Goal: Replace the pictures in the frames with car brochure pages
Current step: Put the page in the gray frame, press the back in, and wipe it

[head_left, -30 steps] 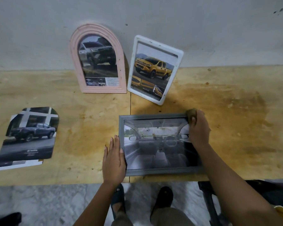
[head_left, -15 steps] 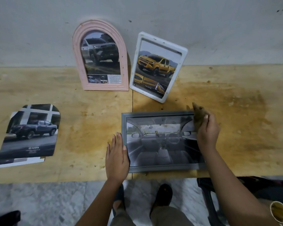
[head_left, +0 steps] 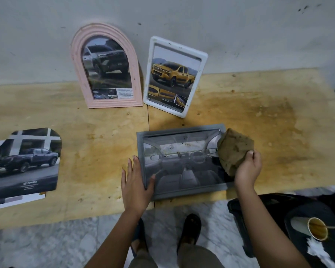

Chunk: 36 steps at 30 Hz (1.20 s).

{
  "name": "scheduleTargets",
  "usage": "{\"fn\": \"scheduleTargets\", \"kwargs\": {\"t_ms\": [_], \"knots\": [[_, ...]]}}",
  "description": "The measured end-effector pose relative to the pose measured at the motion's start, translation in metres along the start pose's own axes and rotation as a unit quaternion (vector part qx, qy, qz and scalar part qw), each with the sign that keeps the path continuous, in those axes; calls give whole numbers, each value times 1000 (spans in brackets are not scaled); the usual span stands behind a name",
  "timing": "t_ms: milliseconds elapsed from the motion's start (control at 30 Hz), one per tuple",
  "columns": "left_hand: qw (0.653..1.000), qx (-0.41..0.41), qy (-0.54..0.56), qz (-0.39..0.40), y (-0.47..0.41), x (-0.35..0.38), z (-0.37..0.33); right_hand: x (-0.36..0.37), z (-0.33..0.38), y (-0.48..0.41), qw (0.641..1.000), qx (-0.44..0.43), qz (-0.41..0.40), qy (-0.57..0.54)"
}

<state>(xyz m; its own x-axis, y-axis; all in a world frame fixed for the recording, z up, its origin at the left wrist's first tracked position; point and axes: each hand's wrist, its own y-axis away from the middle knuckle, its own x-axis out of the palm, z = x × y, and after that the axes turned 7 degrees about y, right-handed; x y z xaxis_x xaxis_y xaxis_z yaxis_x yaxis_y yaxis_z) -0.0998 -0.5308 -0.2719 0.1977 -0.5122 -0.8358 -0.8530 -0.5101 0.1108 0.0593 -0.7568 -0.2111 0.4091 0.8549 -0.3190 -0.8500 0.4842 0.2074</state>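
Observation:
A grey rectangular frame (head_left: pixel 182 130) lies flat near the table's front edge, holding a car-interior page. My left hand (head_left: pixel 134 182) rests flat on its left edge, thumb on the glass. My right hand (head_left: pixel 248 169) grips a brown cloth (head_left: pixel 233 149), lifted over the frame's right end. A pink arched frame (head_left: pixel 79 74) with a dark truck page and a white frame (head_left: pixel 199 80) with a yellow pickup page lean against the wall. A loose arch-cut brochure page (head_left: pixel 25 163) of a dark pickup lies at the left.
The stained plywood table (head_left: pixel 259 117) meets a grey wall (head_left: pixel 240 26) behind. A black chair (head_left: pixel 263 206) at the lower right carries a paper cup (head_left: pixel 317 229). My feet stand on the marble floor (head_left: pixel 46 244) below the table edge.
My right hand has lifted the brown cloth off the frame's top right corner and drawn it back toward me. My left thumb now lies on the glass.

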Motion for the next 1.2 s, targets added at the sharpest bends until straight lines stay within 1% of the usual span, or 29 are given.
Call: {"fn": "scheduleTargets", "kwargs": {"t_ms": [100, 133, 167, 200, 233, 300, 367, 400, 433, 500, 567, 600, 633, 733, 800, 833, 900, 967, 1067, 1200], "knots": [[1000, -4, 0, -5, -1, 1, 0, -6, 0, -12, 994, 106, -9, -35], [1000, -4, 2, -7, -1, 0, 0, -11, 0, -16, 991, 128, -18, -42], [1000, -3, 2, -8, -1, 0, 0, -16, 1, -20, 990, 132, -30, -36], [1000, -1, 1, -10, -1, 0, 0, -20, 2, -22, 992, 115, -43, -15], [1000, 1, 1, -12, -1, 0, -1, -25, 5, -23, 995, 79, -55, 14], [1000, 5, -1, -14, -1, 1, -1, -31, 10, -19, 995, -16, -73, 73], [1000, 7, -7, -11, -2, 1, 0, -31, 14, -9, 984, -112, -64, 125], [1000, 8, -10, -9, -2, 1, 0, -28, 13, -3, 974, -154, -41, 159], [1000, 9, -12, -6, -1, 1, 0, -23, 10, 3, 962, -185, -8, 202], [1000, 10, -18, 0, 0, 0, 0, -8, -3, 12, 927, -215, 75, 297], [1000, 12, -23, 3, 0, 1, 1, 7, -17, 15, 880, -240, 148, 381], [1000, 12, -26, 5, 0, 1, 1, 13, -22, 15, 859, -258, 165, 411], [1000, 12, -28, 8, 0, 1, 2, 17, -25, 15, 843, -270, 166, 434], [999, 13, -29, 8, 0, 2, 3, 22, -30, 15, 804, -296, 128, 500], [999, 14, -28, 5, 1, 2, 4, 23, -38, 15, 786, -339, 133, 499], [1000, 15, -27, 4, 0, 2, 4, 23, -42, 14, 785, -358, 148, 483], [1000, 17, -23, 3, 0, 2, 3, 26, -48, 12, 798, -359, 168, 454], [1000, 19, -19, 2, 1, 2, 2, 32, -50, 12, 815, -334, 162, 445], [1000, 21, -9, 1, 2, 1, 2, 42, -50, 13, 824, -321, 150, 442], [1000, 19, -7, 5, 0, 2, 3, 57, -45, 10, 868, -274, 141, 390]]}}
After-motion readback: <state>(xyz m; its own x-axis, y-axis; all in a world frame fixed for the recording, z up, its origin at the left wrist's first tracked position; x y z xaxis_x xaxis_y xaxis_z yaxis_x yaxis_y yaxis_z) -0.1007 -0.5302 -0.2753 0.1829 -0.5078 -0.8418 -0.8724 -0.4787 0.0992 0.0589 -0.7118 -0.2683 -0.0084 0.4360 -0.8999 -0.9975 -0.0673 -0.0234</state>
